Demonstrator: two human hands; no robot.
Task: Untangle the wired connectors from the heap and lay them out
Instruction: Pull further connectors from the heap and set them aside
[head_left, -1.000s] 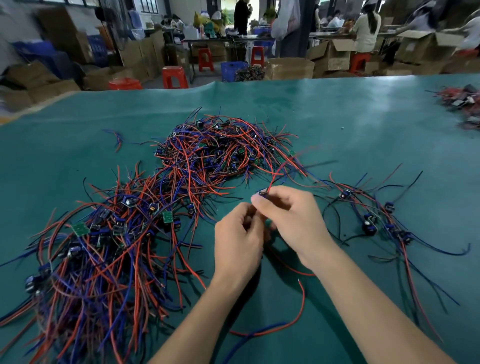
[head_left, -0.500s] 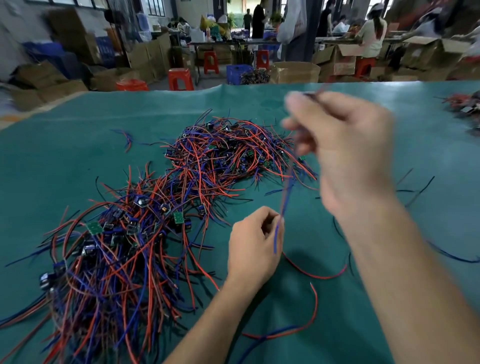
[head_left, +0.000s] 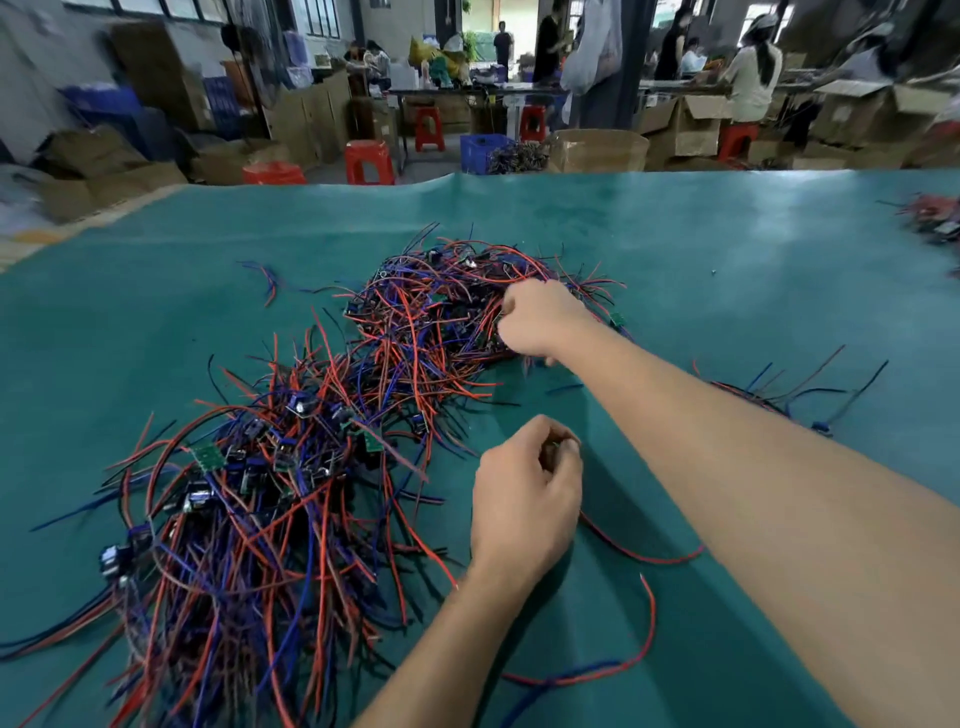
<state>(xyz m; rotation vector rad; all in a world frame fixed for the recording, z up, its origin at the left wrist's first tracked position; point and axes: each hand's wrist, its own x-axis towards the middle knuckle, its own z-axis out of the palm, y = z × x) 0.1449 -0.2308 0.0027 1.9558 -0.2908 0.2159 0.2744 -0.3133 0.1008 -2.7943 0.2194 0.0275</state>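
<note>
The right hand (head_left: 540, 317) reaches into the far side of the heap (head_left: 322, 441) on the green surface (head_left: 727, 249), fingers curled among wires, though what they hold I cannot tell. The left hand (head_left: 524, 493) rests near the heap's edge, fingers curled, contents hidden. A hard pull could drag knotted neighbours along.
</note>
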